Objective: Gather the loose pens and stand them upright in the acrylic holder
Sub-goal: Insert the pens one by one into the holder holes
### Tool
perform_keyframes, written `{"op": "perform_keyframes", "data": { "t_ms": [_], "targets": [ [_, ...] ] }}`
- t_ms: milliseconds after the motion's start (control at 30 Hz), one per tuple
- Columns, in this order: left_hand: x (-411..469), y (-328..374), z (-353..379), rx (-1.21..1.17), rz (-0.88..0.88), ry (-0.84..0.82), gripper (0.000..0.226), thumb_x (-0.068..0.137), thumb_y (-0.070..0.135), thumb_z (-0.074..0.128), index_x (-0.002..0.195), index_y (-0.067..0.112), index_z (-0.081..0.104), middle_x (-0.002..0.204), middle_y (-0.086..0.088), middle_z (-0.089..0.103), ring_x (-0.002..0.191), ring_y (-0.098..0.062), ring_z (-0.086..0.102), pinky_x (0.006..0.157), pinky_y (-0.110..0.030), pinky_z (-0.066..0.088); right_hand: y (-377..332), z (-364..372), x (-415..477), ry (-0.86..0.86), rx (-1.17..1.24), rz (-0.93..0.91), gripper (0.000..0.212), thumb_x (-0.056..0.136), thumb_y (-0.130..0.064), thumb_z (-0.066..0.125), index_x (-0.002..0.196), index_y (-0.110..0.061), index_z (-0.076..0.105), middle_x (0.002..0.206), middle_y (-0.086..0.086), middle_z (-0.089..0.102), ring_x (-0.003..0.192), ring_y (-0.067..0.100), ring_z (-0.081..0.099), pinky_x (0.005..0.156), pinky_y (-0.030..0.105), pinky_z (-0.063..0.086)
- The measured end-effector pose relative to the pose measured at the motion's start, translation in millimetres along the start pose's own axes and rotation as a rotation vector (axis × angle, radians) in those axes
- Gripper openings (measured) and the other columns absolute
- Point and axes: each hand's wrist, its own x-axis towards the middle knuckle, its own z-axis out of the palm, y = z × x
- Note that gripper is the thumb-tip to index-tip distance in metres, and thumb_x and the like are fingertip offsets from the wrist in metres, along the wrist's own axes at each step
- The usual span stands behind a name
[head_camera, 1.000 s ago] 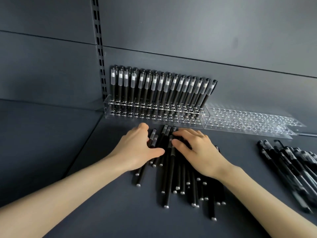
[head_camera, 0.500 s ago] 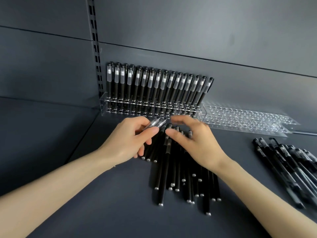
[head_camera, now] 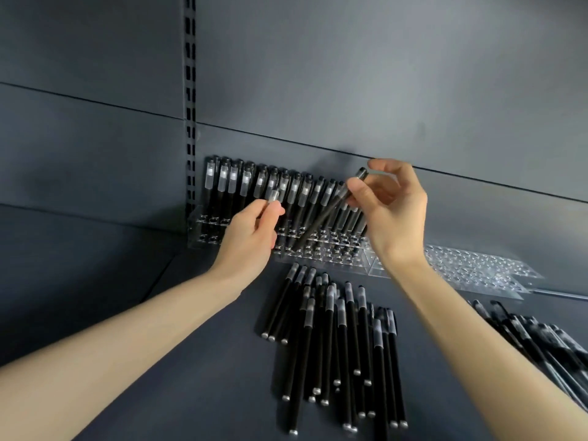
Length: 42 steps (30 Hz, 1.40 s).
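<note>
a capped pen (head_camera: 273, 196) is gripped by the left hand (head_camera: 251, 233); a tilted pen (head_camera: 321, 221) is pinched by the right hand (head_camera: 394, 211).

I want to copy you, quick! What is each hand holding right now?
Left hand: grips a capped pen.
Right hand: pinches a tilted pen.

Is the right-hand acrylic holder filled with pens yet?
No, the right holder shows only empty holes; the standing pens are all in the left holder.
</note>
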Motion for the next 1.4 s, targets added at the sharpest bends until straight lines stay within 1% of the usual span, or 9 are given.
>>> {"op": "perform_keyframes", "data": {
  "t_ms": [100, 233, 467, 633, 800, 1067, 1200, 1300, 1400],
  "targets": [
    [6, -8, 3, -0.019, -0.019, 0.012, 0.031, 0.101, 0.028, 0.038, 0.104, 0.004, 0.056, 0.067, -0.004, 0.039, 0.052, -0.009, 0.030, 0.049, -0.024, 0.027, 6, 6, 13, 0.058, -0.095, -0.057, 0.026, 0.085, -0.009, 0.068, 0.089, -0.028, 0.051, 0.075, -0.003, 0.062, 0.071, 0.013, 0.061, 0.067, 0.029, 0.053],
    [0, -10, 4, -0.139, 0.027, -0.044, 0.020, 0.102, 0.021, 0.037, 0.100, 0.032, 0.053, 0.067, 0.001, 0.047, 0.047, -0.003, 0.035, 0.046, -0.016, 0.030, 17, 15, 19, 0.069, -0.179, -0.096, 0.024, 0.086, -0.012, 0.068, 0.089, -0.029, 0.052, 0.076, -0.012, 0.062, 0.070, 0.003, 0.060, 0.072, 0.022, 0.050],
    [1, -18, 4, -0.091, 0.084, 0.013, 0.019, 0.101, 0.025, 0.039, 0.099, 0.026, 0.058, 0.057, 0.010, 0.045, 0.046, -0.002, 0.037, 0.047, -0.016, 0.030, 20, 20, 22, 0.091, -0.192, -0.167, 0.017, 0.086, -0.013, 0.068, 0.093, -0.021, 0.055, 0.076, -0.014, 0.063, 0.067, -0.002, 0.059, 0.071, 0.018, 0.050],
    [-2, -20, 4, -0.139, 0.085, -0.030, 0.019, 0.101, 0.027, 0.039, 0.100, 0.041, 0.052, 0.060, 0.004, 0.044, 0.044, -0.003, 0.035, 0.043, -0.016, 0.028, 23, 23, 23, 0.070, -0.226, -0.184, 0.017, 0.087, -0.013, 0.068, 0.095, -0.021, 0.055, 0.078, -0.014, 0.062, 0.068, -0.002, 0.058, 0.069, 0.013, 0.047],
    [-2, -21, 6, -0.099, 0.075, -0.001, 0.024, 0.100, 0.029, 0.040, 0.098, 0.013, 0.058, 0.065, -0.007, 0.034, 0.050, -0.011, 0.026, 0.046, -0.026, 0.023, 33, 27, 23, -0.018, -0.332, -0.179, 0.018, 0.084, -0.011, 0.070, 0.095, -0.020, 0.059, 0.076, -0.016, 0.060, 0.068, -0.002, 0.057, 0.065, 0.009, 0.044],
    [-2, -28, 6, -0.081, 0.027, -0.050, 0.029, 0.100, 0.029, 0.045, 0.073, 0.020, 0.050, 0.060, 0.006, 0.043, 0.045, -0.003, 0.033, 0.047, -0.018, 0.027, 38, 26, 19, -0.165, -0.508, -0.171, 0.020, 0.086, -0.004, 0.066, 0.105, -0.008, 0.066, 0.079, -0.007, 0.062, 0.072, -0.002, 0.057, 0.071, 0.001, 0.042],
    [-4, -26, 7, -0.071, 0.017, -0.067, 0.031, 0.099, 0.028, 0.046, 0.070, 0.019, 0.047, 0.059, 0.006, 0.045, 0.044, -0.003, 0.034, 0.045, -0.015, 0.028, 37, 24, 17, -0.167, -0.545, -0.182, 0.023, 0.086, -0.003, 0.065, 0.108, -0.011, 0.067, 0.082, -0.001, 0.068, 0.074, 0.010, 0.062, 0.071, 0.005, 0.045],
    [-5, -25, 7, -0.050, 0.011, -0.073, 0.032, 0.099, 0.028, 0.047, 0.070, 0.014, 0.047, 0.059, 0.006, 0.045, 0.044, -0.003, 0.034, 0.047, -0.015, 0.028, 34, 21, 13, -0.141, -0.541, -0.169, 0.023, 0.087, -0.005, 0.064, 0.108, -0.014, 0.067, 0.085, 0.000, 0.068, 0.073, 0.016, 0.062, 0.072, 0.022, 0.051],
    [-5, -22, 6, -0.099, -0.007, -0.088, 0.031, 0.098, 0.026, 0.046, 0.087, 0.000, 0.058, 0.061, 0.005, 0.046, 0.047, -0.005, 0.032, 0.050, -0.018, 0.028, 27, 18, 4, -0.146, -0.323, -0.044, 0.016, 0.088, -0.010, 0.065, 0.101, -0.018, 0.066, 0.080, -0.003, 0.068, 0.071, 0.015, 0.063, 0.069, 0.028, 0.055]
  ]
}}
